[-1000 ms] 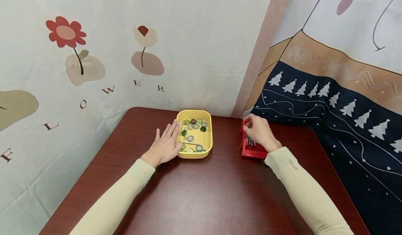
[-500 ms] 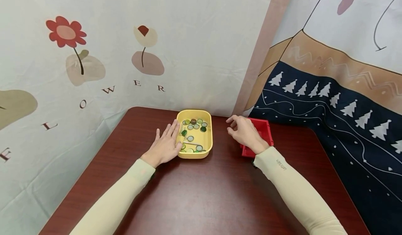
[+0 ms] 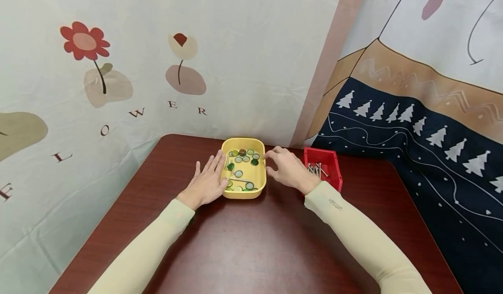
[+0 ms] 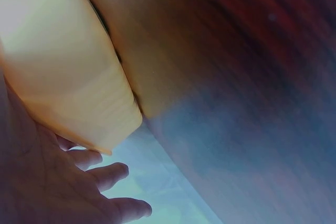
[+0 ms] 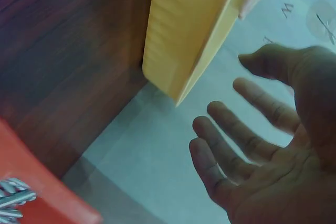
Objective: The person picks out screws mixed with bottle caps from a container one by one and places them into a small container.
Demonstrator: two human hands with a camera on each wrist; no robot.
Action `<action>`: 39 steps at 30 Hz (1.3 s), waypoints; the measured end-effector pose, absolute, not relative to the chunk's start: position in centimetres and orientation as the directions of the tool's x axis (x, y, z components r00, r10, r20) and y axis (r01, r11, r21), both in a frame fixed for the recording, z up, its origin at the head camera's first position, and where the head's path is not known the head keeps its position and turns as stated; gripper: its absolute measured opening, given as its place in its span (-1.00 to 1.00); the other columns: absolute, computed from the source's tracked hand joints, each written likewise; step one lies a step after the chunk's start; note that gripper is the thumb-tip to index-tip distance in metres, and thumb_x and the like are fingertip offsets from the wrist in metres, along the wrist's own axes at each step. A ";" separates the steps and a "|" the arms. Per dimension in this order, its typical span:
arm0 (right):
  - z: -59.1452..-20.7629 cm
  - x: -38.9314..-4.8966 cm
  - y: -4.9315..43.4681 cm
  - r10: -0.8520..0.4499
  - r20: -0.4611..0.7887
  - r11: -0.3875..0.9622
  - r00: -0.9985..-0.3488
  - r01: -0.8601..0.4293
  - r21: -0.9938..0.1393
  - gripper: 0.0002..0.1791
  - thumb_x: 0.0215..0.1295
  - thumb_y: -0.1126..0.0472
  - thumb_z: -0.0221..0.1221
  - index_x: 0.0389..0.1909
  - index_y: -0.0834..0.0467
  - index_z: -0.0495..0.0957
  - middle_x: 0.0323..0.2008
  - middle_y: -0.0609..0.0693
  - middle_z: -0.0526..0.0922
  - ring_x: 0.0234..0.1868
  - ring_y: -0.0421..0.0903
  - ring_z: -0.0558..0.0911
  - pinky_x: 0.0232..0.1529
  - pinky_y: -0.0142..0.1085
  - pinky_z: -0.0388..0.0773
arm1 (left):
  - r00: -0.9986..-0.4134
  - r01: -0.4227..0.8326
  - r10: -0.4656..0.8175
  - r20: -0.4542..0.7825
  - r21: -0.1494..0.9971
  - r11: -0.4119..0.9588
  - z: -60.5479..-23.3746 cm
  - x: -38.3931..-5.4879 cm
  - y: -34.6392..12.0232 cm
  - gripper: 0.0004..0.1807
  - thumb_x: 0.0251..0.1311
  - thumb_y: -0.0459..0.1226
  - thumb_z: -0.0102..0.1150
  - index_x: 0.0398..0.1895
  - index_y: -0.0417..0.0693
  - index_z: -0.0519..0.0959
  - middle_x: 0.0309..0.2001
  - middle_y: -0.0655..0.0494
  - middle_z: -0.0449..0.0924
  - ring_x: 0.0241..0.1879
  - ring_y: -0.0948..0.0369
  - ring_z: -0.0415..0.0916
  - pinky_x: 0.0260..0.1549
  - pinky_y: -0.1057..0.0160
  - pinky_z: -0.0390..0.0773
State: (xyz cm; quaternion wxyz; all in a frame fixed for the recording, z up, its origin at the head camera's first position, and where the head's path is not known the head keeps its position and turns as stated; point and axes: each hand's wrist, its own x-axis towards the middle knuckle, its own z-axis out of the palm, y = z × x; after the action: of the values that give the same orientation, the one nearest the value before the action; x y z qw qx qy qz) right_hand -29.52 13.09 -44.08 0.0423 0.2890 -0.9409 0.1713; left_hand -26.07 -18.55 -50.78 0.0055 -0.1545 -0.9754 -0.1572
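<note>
A yellow tray [image 3: 259, 185] stands on the table near its back edge. Several green, pale and brown bottle caps [image 3: 238, 159] lie scattered inside, along with screws [image 3: 240, 179]. My left hand [image 3: 205, 184] rests against the tray's left rim with straight fingers. On the opposite side my right hand [image 3: 288, 168] hovers at the right rim; in the right wrist view its fingers [image 5: 231, 129] are loosely spread and hold nothing. To the right of that hand sits a red bin [image 3: 334, 165] with several silver screws [image 3: 316, 170] in it, partly hidden by the forearm.
The dark reddish wooden table [image 3: 243, 246] carries both containers. Behind it hangs a pale cloth [image 3: 251, 67] with flower prints. A navy cloth with tree prints [image 3: 424, 167] hangs at the right.
My right hand has moved left from over the red bin to the yellow tray's right rim, uncovering screws in the bin. The left hand stays where it was.
</note>
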 end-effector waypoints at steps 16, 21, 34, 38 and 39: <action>-44.0 -30.3 7.5 -0.783 -0.023 0.622 -0.622 -0.780 -0.069 -0.33 0.55 0.22 0.50 0.63 0.02 0.63 0.60 0.21 0.58 0.66 0.23 0.58 0.56 0.18 0.69 | -0.953 0.300 0.299 0.051 0.313 0.901 -50.9 -26.1 -18.7 -0.05 0.72 -0.01 -0.11 0.97 -0.18 -0.16 0.99 -0.10 -0.32 0.95 -0.28 -0.17 0.77 -0.68 -0.20; -44.2 -30.7 5.6 -0.814 -0.103 0.573 -0.571 -0.819 0.012 -0.31 0.49 0.23 0.57 0.60 0.00 0.66 0.49 0.18 0.65 0.47 0.14 0.73 0.47 0.05 0.76 | -0.953 0.299 0.298 0.053 0.307 0.904 -50.9 -26.1 -18.7 -0.05 0.72 -0.01 -0.11 0.97 -0.18 -0.15 0.99 -0.11 -0.31 0.94 -0.29 -0.15 0.76 -0.69 -0.18; -45.0 -31.3 1.7 -0.830 -0.258 0.483 -0.495 -0.868 0.114 -0.57 0.67 0.29 0.39 0.45 0.04 0.74 0.26 0.14 0.85 0.33 0.07 0.82 0.35 -0.08 0.82 | -0.953 0.295 0.299 0.036 0.314 0.902 -50.7 -26.0 -18.5 -0.06 0.74 -0.01 -0.13 0.97 -0.18 -0.16 0.99 -0.09 -0.35 0.96 -0.26 -0.21 0.77 -0.68 -0.23; -45.2 -31.3 1.1 -0.820 -0.288 0.490 -0.495 -0.867 0.096 -0.57 0.63 0.37 0.38 0.42 0.09 0.73 0.19 0.10 0.89 0.25 0.05 0.86 0.27 -0.13 0.83 | -0.953 0.299 0.301 0.041 0.311 0.902 -50.7 -26.1 -18.5 -0.06 0.72 -0.02 -0.12 0.97 -0.18 -0.15 0.99 -0.11 -0.34 0.95 -0.27 -0.19 0.77 -0.68 -0.22; -45.2 -31.4 1.0 -0.817 -0.291 0.494 -0.497 -0.865 0.090 -0.58 0.63 0.37 0.38 0.42 0.10 0.72 0.18 0.10 0.89 0.22 0.04 0.87 0.25 -0.14 0.83 | -0.953 0.299 0.300 0.045 0.310 0.902 -50.7 -26.1 -18.5 -0.06 0.72 -0.03 -0.11 0.97 -0.18 -0.14 0.99 -0.11 -0.32 0.95 -0.27 -0.18 0.77 -0.68 -0.22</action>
State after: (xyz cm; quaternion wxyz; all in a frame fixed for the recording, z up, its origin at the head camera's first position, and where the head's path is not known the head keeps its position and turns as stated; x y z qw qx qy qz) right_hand -31.37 1.04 -45.19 -0.1054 0.4900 -0.8579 -0.1127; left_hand -26.13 -18.48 -50.70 -0.0021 -0.1535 -0.9753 -0.1588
